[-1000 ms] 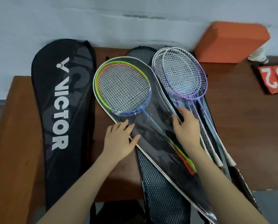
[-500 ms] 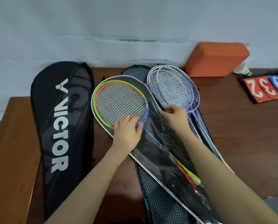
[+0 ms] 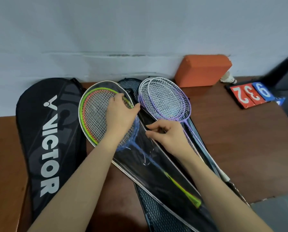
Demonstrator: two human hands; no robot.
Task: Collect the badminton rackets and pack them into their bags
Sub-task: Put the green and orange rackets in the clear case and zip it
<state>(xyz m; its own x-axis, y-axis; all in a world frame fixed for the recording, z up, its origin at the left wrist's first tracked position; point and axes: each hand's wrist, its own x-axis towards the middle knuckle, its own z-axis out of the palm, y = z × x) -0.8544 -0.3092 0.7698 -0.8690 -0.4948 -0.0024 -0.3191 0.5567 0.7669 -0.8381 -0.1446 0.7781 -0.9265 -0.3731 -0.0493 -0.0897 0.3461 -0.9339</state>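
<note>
Clear bag (image 3: 145,158): centre of the frame, lying on the counter (image 3: 240,148), round end toward the upper left, narrow end toward the lower right; white trim along its edge.
Green racket (image 3: 96,118): inside the clear bag, head at the bag's round end; frame green and orange, blue near the throat, shaft running to a green handle at lower centre.
Left hand (image 3: 121,113): over the green racket's head at upper centre, palm down on the bag; left grip clamped on the bag's right edge, thumb on the trim.
Right hand (image 3: 166,134): just right of the left hand, on the bag's right edge; right grip together, finger and thumb pinching something small there, too small to tell what.
Purple rackets (image 3: 166,101): two stacked, heads at upper centre right, just beside the clear bag, shafts running to the lower right.
Mesh bag (image 3: 158,213): under the clear bag, showing at top and bottom.
Black bag (image 3: 48,139): left of the frame, marked VICTOR, flat on the counter.
Orange block (image 3: 203,69): upper right, against the wall.
Shuttlecock (image 3: 228,77): right of the block.
Number cards (image 3: 252,94): far right, red 2 and 3, blue 9.
</note>
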